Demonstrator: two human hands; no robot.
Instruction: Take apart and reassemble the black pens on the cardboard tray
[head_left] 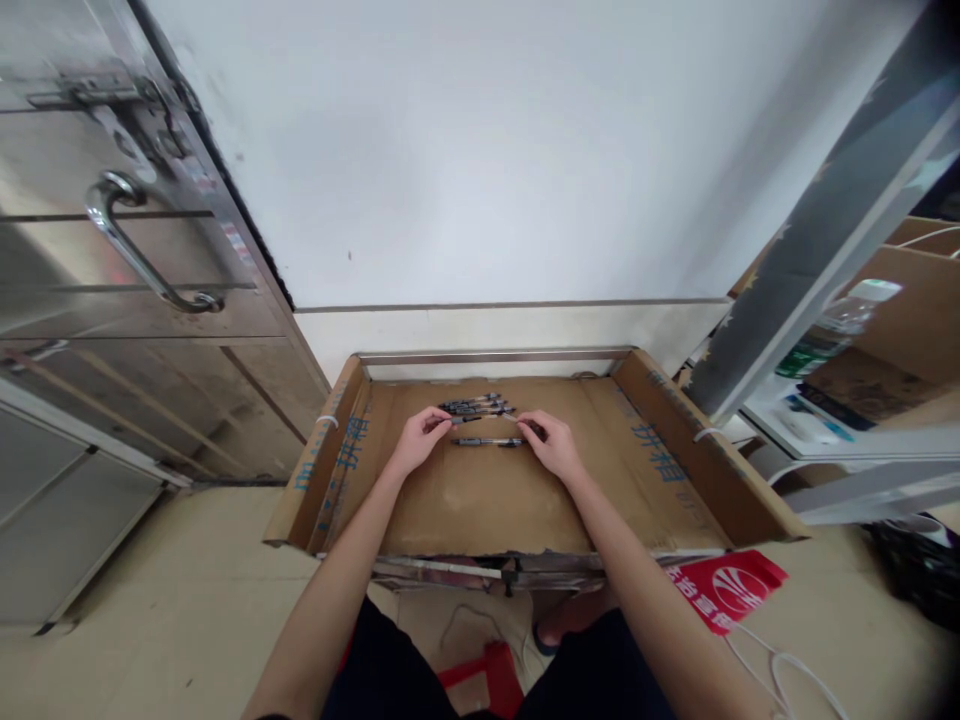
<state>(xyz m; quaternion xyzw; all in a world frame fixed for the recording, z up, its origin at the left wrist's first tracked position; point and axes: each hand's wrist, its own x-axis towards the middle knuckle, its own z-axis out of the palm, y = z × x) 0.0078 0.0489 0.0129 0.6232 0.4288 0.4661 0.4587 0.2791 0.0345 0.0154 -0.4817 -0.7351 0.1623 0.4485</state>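
My left hand (pixel 425 438) is closed in a pinch on a short dark pen part (pixel 466 420). Opposite it, my right hand (pixel 550 442) pinches a thin, pale, stick-like pen part (pixel 501 418); its exact kind is too small to make out. The two parts point toward each other, and I cannot tell whether they touch. Just in front lies a single black pen (pixel 486 441), its right end close to my right fingers. Behind my hands, several black pens (pixel 474 403) lie in a loose pile on the cardboard (pixel 487 505).
Folded cardboard sides (pixel 675 450) rise left and right of the work surface, against a white wall (pixel 480 150). A metal door with a handle (pixel 150 260) stands at left. At right, a shelf holds a plastic bottle (pixel 836 325). A red printed sheet (pixel 731 590) hangs near the front right corner.
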